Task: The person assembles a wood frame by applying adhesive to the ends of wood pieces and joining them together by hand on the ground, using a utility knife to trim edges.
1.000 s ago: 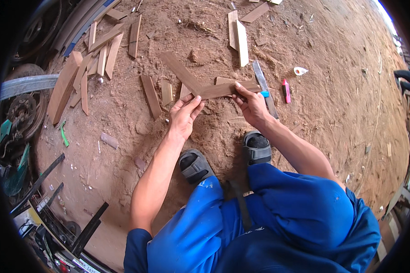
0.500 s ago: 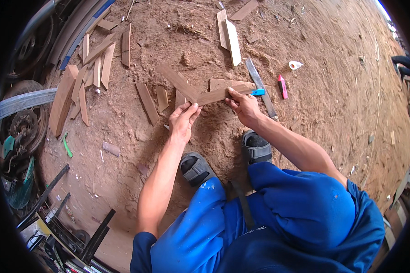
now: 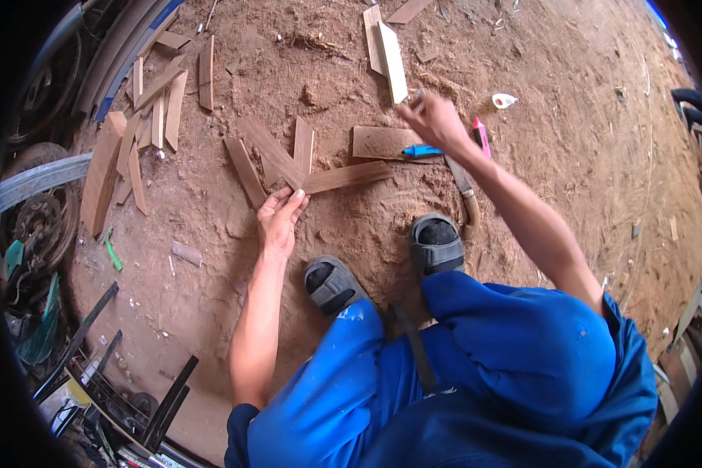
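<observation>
My left hand [image 3: 279, 222] pinches the corner where two brown wooden strips meet in a V. One strip [image 3: 269, 148] points up and left; the other strip [image 3: 349, 176] points right. My right hand [image 3: 437, 123] is blurred, over the blade of a long flat tool with a curved wooden handle [image 3: 472, 212], near the lower end of a pale wood strip [image 3: 392, 62]. Whether its fingers hold anything cannot be made out. Below it, a blue marker [image 3: 421, 150] lies across a wooden board [image 3: 374, 143], beside a pink marker [image 3: 482, 137].
A white glue bottle [image 3: 504, 101] lies right of my right hand. Loose wood pieces [image 3: 164, 90] are heaped at upper left, near metal rails and a wheel [image 3: 43, 222]. Black metal bars [image 3: 168, 402] stand at lower left. My sandalled feet [image 3: 437, 242] rest on bare soil.
My right hand has let go of the right-hand strip and moved up and right. My left hand has shifted left and slightly down with the V-shaped wood. The blue marker shows more fully.
</observation>
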Available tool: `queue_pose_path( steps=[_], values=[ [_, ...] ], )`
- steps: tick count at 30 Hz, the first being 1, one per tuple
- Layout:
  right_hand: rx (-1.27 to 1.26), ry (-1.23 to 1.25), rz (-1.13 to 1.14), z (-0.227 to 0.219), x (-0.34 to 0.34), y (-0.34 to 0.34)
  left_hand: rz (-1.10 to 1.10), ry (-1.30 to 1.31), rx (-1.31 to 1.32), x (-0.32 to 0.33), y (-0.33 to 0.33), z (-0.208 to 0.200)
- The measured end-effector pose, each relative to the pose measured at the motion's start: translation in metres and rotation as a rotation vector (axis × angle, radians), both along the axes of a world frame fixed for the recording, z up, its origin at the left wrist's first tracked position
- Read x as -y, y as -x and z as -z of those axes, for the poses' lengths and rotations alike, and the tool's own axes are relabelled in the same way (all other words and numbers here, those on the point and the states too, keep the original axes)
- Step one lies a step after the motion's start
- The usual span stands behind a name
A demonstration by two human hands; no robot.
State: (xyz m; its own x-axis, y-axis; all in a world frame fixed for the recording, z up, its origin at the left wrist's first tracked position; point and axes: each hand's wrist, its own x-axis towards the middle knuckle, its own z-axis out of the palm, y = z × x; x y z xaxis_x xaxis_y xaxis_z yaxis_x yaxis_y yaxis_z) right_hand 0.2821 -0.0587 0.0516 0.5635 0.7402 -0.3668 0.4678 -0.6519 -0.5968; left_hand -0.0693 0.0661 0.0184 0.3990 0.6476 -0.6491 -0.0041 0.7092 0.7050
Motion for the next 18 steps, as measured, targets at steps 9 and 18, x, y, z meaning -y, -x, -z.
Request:
queue_pose_path(
  steps=[9, 18],
  values=[
    [-0.023, 0.088, 0.064, 0.006, -0.054, -0.024, 0.014, -0.008, -0.007, -0.004, 0.004, 0.004],
    [-0.825, -0.228, 0.213, 0.01, 0.023, 0.025, -0.02, 0.037, 0.081, -0.029, 0.008, 0.01]
  ],
)
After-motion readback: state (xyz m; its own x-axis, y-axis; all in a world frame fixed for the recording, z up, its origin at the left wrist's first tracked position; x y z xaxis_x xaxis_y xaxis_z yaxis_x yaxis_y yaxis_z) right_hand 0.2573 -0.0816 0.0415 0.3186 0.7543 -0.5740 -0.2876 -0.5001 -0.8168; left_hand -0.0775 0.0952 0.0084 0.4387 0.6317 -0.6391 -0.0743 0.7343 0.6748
